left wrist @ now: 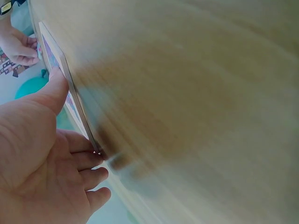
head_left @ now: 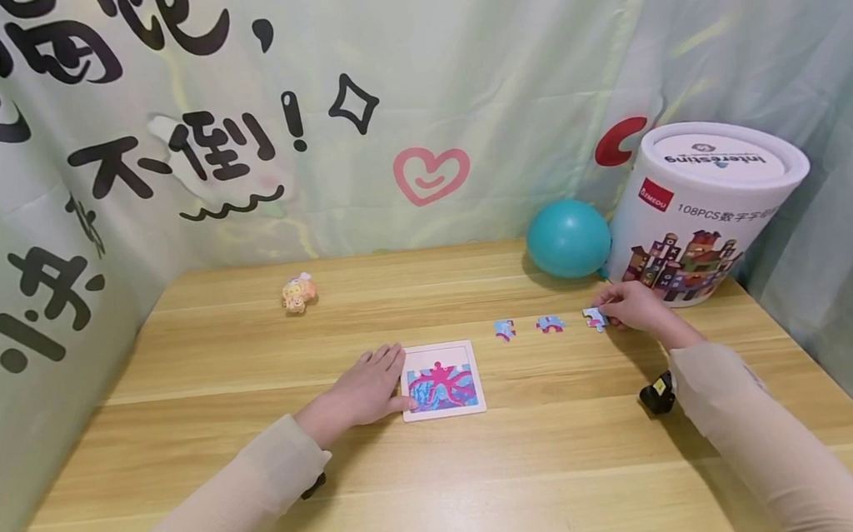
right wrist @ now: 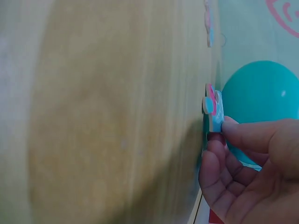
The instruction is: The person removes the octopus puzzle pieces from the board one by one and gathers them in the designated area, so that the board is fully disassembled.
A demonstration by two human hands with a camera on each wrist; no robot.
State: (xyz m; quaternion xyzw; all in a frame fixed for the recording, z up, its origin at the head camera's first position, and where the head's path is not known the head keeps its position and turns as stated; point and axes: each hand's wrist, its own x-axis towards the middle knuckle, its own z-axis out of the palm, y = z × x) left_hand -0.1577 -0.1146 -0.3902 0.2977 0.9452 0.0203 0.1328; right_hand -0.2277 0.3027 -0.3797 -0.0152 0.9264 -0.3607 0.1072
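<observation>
A square jigsaw puzzle board (head_left: 439, 348) with a pale frame lies mid-table, its lower part filled with a pink octopus on blue. My left hand (head_left: 364, 388) rests along its left edge, the thumb over the frame and the other fingers fairly straight; the left wrist view shows these fingers (left wrist: 91, 161) by the board's corner. My right hand (head_left: 634, 306) pinches a blue and pink puzzle piece (right wrist: 216, 109) between thumb and fingertips, at table height. Left of that piece, two more lie in a row: one puzzle piece (head_left: 550, 324) nearer, another puzzle piece (head_left: 504, 330) farther.
Behind my right hand stand a teal balloon (head_left: 569, 238) and a large white tub (head_left: 708, 210) with printed blocks. A small figurine (head_left: 298, 293) sits at the table's back left. A printed curtain (head_left: 502, 85) hangs behind the wooden table (head_left: 548, 473).
</observation>
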